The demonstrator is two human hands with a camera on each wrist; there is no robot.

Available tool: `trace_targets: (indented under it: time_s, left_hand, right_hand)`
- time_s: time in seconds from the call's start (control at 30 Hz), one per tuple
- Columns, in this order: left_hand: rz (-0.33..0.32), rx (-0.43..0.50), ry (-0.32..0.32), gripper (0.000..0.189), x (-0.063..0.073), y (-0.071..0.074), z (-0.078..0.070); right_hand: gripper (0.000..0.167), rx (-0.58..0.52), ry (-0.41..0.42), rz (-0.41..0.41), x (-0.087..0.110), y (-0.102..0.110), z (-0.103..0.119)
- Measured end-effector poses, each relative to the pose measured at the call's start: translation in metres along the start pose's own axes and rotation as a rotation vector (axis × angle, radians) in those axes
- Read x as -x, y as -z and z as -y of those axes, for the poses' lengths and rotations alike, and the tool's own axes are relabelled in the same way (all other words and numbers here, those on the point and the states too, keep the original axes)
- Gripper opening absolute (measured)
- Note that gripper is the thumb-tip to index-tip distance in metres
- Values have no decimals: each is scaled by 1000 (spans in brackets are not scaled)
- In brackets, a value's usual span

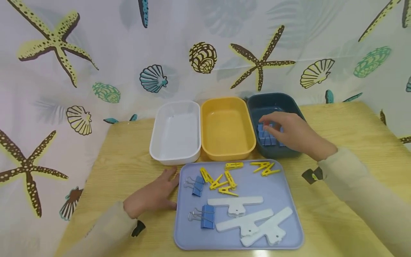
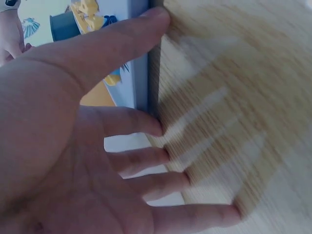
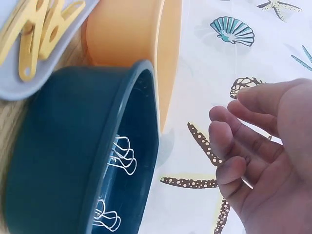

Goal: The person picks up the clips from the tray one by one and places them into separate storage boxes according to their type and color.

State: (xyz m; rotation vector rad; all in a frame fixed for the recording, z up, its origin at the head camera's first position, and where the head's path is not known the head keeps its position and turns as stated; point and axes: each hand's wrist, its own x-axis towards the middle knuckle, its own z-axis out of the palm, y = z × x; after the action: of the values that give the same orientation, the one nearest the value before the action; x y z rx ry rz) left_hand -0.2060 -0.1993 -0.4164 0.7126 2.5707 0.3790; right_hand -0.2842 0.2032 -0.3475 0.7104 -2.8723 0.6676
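Note:
My right hand (image 1: 289, 130) is held over the dark teal bin (image 1: 284, 153), its fingers loosely bent with nothing between them. Below it in the bin lie several blue binder clips (image 1: 267, 138); their wire handles (image 3: 124, 156) show in the right wrist view. My left hand (image 1: 155, 194) rests on the table with fingers spread, thumb and index at the left edge of the lavender tray (image 1: 273, 189). On that tray are two blue binder clips (image 1: 208, 216), several yellow clothespins (image 1: 229, 179) and three white bag clips (image 1: 245, 222).
A white bin (image 1: 176, 139) and a yellow bin (image 1: 228, 132) stand side by side, left of the teal one, behind the tray. The wooden table (image 1: 125, 153) ends at a cloth (image 1: 179, 43) printed with shells and starfish.

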Motion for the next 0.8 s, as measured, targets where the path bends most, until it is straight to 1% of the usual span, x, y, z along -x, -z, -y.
trace_targets:
  time_s: [0.13,0.3,0.43,0.6,0.8]
  left_hand:
    - [7,-3,17,88,3,-2,-4]
    - [37,-22,37,86,5,2,-6]
    - [19,-24,44,87,5,0,-9]
    - [-16,-25,32,88,7,-1,-7]
    - [-40,-23,16,88,3,0,-2]
  right_hand:
    - [28,7,0,25,2,-4,5]
    - [28,-8,-9,31,2,-9,14]
    - [27,-23,35,46,-1,-14,20]
    - [26,-48,115,31,-3,-20,27]
    - [26,-56,151,69,0,-16,36]
